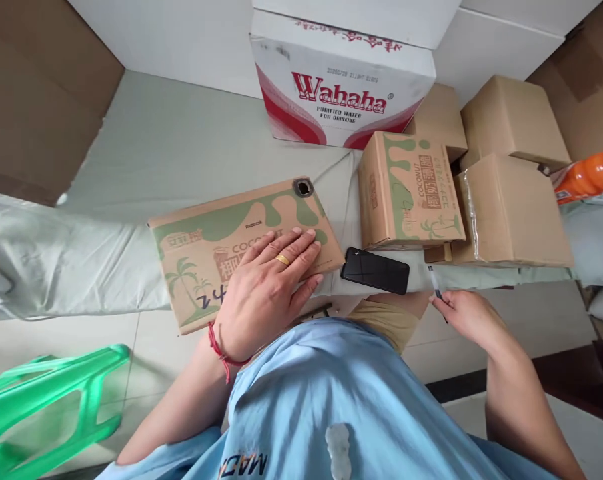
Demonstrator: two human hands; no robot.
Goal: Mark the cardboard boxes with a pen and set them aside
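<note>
Flat on top of a cardboard box (251, 207) with green print and the word COCONUT lies my left hand (276, 283), its fingers stretched out. The box rests at the front edge of the cloth-covered table, and a dark ring-shaped patch marks its far right corner. Dark handwritten strokes show beside my wrist. My right hand (464, 313) is closed around a pen (436, 283) just off the table's front edge, with the pen's tip end pointing up and away from me. Between the hands, a black phone (375, 270) lies on the cloth, touching or very near the box's right corner.
A second COCONUT box (406, 190) stands right of the phone, beside plain cardboard boxes (511, 207). Behind is a white and red Wahaha carton (341, 87). An orange bottle (591, 175) lies far right. A green plastic stool (56, 400) stands on the floor at left.
</note>
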